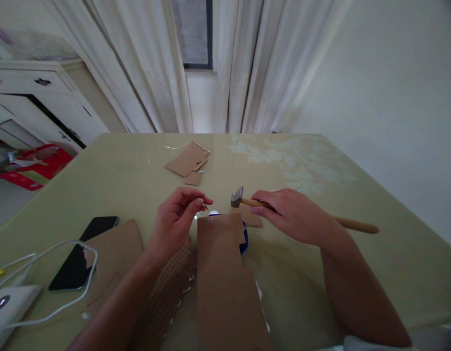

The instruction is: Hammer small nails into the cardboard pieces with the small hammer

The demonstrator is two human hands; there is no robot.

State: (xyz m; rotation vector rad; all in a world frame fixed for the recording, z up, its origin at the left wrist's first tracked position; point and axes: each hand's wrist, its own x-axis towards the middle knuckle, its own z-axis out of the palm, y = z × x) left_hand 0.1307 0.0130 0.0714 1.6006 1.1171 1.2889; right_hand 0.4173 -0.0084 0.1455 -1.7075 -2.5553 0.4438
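My right hand [293, 214] is wrapped round the wooden handle of a hammer [237, 198], gripping it close to the metal head. The rest of the handle sticks out behind my wrist. Between thumb and forefinger, my left hand [176, 219] pinches a small thin nail [206, 207]. Just below it is the far end of a long cardboard strip [225, 282] with a few small holes near its edge. A blue object [244, 238] shows partly from under the strip's right side. Under my left forearm lies a brown perforated sheet [170, 287], partly hidden.
Cardboard scraps [188, 160] lie farther back on the table [137, 170]. At left are a dark phone [84, 253], a cardboard piece [117, 258], and a white device [13, 307] with a looping white cable [95, 268]. A wall rises on the right.
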